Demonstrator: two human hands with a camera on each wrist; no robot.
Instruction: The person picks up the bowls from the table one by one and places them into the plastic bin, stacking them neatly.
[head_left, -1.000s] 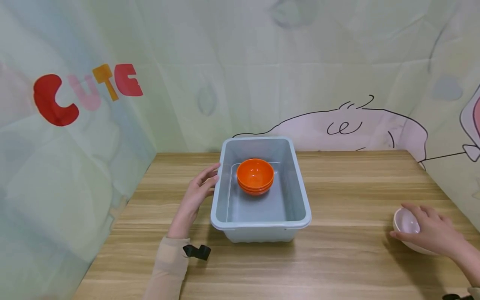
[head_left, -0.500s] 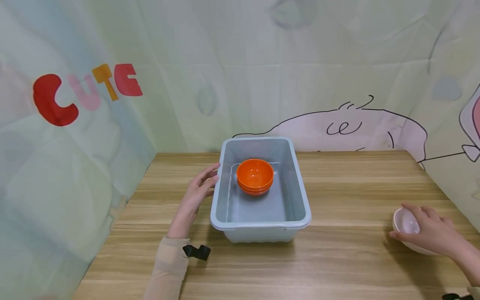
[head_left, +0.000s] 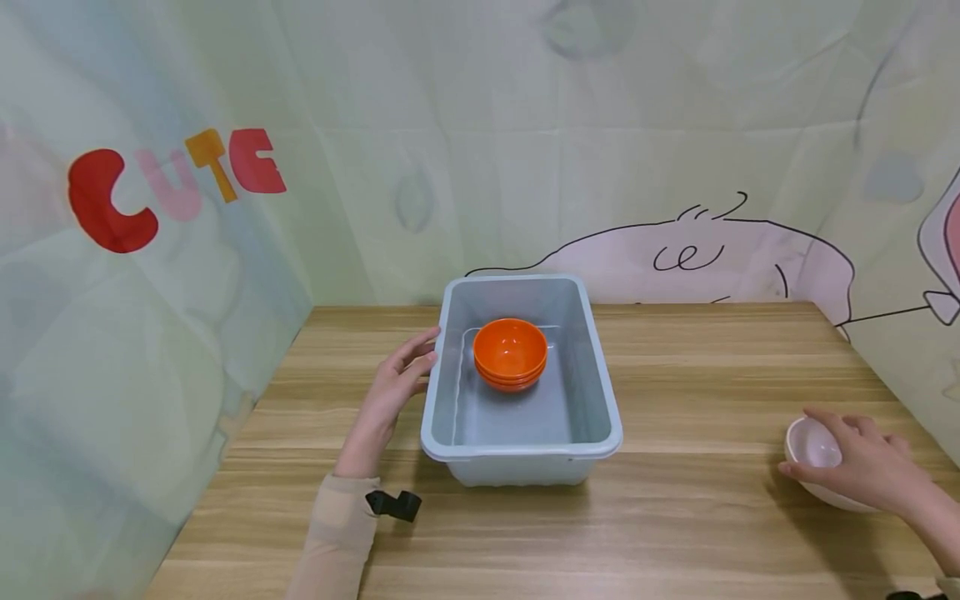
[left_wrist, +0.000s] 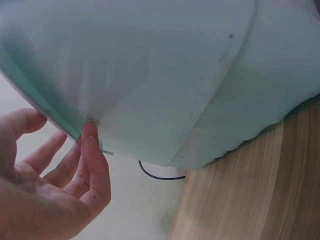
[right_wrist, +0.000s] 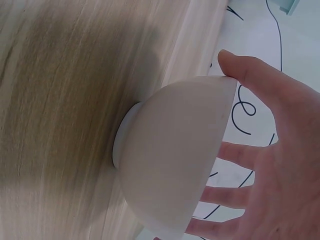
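Observation:
A light blue-grey plastic tub (head_left: 522,451) stands mid-table, and in it sits a stack of orange bowls (head_left: 510,354). My left hand (head_left: 396,377) is at the tub's left side, its fingertips touching the rim. In the left wrist view, one fingertip of the left hand (left_wrist: 65,180) lies against the wall under the lip. At the right, my right hand (head_left: 862,458) spans the mouth of a white bowl (head_left: 813,443) and grips its rim. The right wrist view shows the thumb of the right hand (right_wrist: 285,150) on the rim of the white bowl (right_wrist: 172,150), whose foot faces the tabletop.
The wooden table (head_left: 675,533) carries the tub and the white bowl, which are well apart. A printed cloth backdrop (head_left: 525,150) with cartoon drawings and coloured letters rises behind the table and along its sides.

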